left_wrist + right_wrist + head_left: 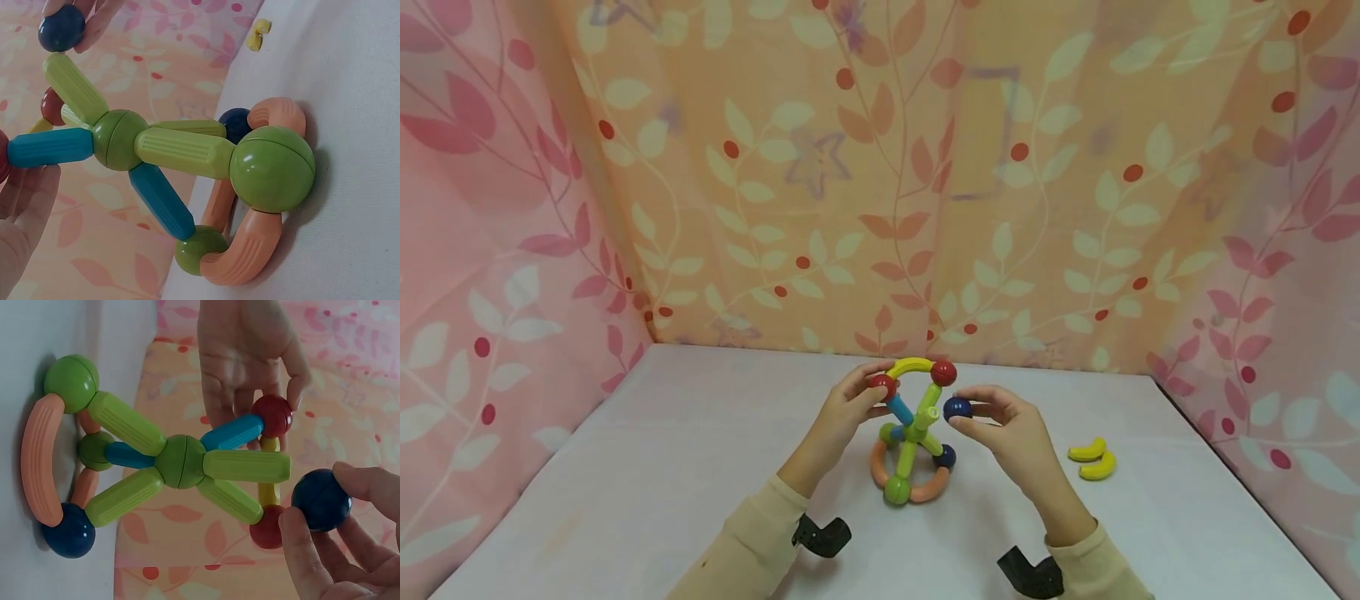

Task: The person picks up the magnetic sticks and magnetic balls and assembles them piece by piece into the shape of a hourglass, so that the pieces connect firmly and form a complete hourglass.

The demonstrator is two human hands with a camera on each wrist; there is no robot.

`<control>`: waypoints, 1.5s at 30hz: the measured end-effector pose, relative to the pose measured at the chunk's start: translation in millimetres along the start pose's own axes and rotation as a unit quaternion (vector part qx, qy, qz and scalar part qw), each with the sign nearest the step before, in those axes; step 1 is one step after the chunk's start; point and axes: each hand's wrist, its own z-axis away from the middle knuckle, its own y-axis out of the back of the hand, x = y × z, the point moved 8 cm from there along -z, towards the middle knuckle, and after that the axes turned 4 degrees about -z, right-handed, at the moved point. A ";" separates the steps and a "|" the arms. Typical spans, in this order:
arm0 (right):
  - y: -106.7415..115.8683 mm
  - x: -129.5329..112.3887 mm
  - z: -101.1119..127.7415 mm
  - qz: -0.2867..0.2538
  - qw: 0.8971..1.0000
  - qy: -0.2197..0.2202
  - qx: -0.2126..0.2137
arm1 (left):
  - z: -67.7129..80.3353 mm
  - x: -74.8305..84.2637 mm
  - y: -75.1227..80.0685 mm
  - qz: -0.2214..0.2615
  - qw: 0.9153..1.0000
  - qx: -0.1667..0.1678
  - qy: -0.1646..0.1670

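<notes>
A magnetic stick-and-ball structure (907, 450) stands on the table, with curved orange sticks (247, 250) and green and blue balls at its base. Straight green and blue sticks meet at a central green ball (182, 461). My left hand (841, 408) holds a red ball (273, 416) at the top of a blue stick (50, 147). A curved yellow stick (912, 366) links it to another red ball (943, 373). My right hand (1011, 429) pinches a dark blue ball (321, 500) close to the free end of a green stick (250, 465); whether they touch I cannot tell.
Two curved yellow sticks (1098, 467) lie on the white table (700, 500) to the right of my right hand. A floral curtain (895, 167) hangs behind the table and along both sides. Black wrist mounts (823, 537) sit below both hands.
</notes>
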 end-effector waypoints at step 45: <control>-23.3 -25.0 -4.3 0.040 0.993 0.111 -0.012 | -0.6 -3.5 -0.6 -0.008 1.000 0.004 0.002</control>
